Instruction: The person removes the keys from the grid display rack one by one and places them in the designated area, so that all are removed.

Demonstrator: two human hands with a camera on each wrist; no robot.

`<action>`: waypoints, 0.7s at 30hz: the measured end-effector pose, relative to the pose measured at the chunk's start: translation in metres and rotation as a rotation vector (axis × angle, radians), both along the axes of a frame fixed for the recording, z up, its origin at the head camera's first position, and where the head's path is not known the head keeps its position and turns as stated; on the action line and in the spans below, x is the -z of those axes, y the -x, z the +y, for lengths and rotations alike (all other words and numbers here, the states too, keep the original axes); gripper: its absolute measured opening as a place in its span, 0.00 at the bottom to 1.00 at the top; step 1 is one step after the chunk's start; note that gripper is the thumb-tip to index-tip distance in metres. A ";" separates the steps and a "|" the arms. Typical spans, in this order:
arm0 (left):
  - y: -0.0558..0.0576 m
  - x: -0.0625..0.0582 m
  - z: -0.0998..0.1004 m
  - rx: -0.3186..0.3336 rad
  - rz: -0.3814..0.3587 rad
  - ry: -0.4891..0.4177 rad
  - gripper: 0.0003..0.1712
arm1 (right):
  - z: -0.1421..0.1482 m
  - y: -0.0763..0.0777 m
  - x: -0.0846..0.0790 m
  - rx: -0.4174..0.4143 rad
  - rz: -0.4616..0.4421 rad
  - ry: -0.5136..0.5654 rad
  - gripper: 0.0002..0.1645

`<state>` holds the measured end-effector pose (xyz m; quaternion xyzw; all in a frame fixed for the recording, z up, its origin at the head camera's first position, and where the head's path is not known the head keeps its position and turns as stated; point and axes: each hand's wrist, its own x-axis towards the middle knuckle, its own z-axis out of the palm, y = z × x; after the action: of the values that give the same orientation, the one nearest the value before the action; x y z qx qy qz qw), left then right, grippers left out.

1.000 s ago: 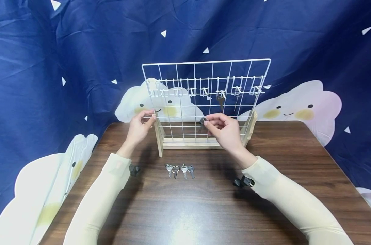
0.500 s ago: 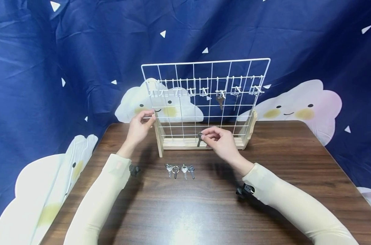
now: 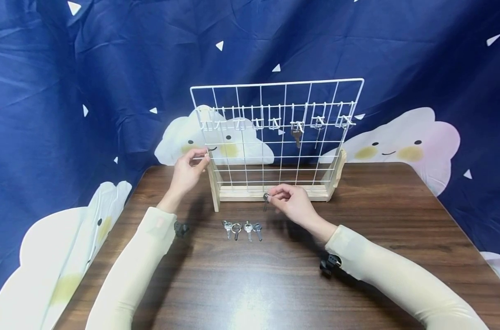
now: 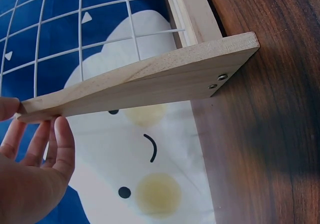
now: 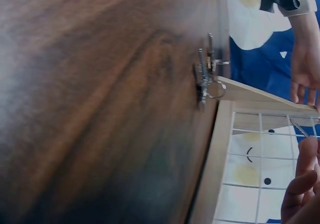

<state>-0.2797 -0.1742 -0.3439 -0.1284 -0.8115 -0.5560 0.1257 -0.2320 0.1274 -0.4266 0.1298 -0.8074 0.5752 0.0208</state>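
Blue cloud-print cloth (image 3: 250, 41), brown wooden table (image 3: 208, 279)

Bright head view, white glare low on the brown table (image 3: 250, 275), soft shadows beside both sleeves (image 3: 378, 256), clear left wrist view, dimmer right wrist view, blurry keys (image 5: 202, 79) there

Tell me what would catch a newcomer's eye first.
Probably the white wire rack toward the back of the table, before a blue cloth with smiling clouds. Then the left hand pinching the rack's wooden side and the right hand holding a key before its base. Four more keys lie in a row in front.
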 end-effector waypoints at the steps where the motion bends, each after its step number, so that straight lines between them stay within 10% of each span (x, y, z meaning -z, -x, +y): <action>1: 0.000 0.000 0.000 0.001 0.002 -0.001 0.20 | 0.000 0.000 0.002 -0.005 -0.006 -0.007 0.09; 21: 0.000 0.001 0.000 -0.004 -0.001 0.018 0.20 | 0.001 -0.006 0.027 -0.126 -0.146 -0.117 0.05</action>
<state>-0.2802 -0.1745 -0.3446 -0.1273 -0.8169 -0.5484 0.1251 -0.2261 0.1284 -0.4537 0.1391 -0.8292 0.5351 -0.0820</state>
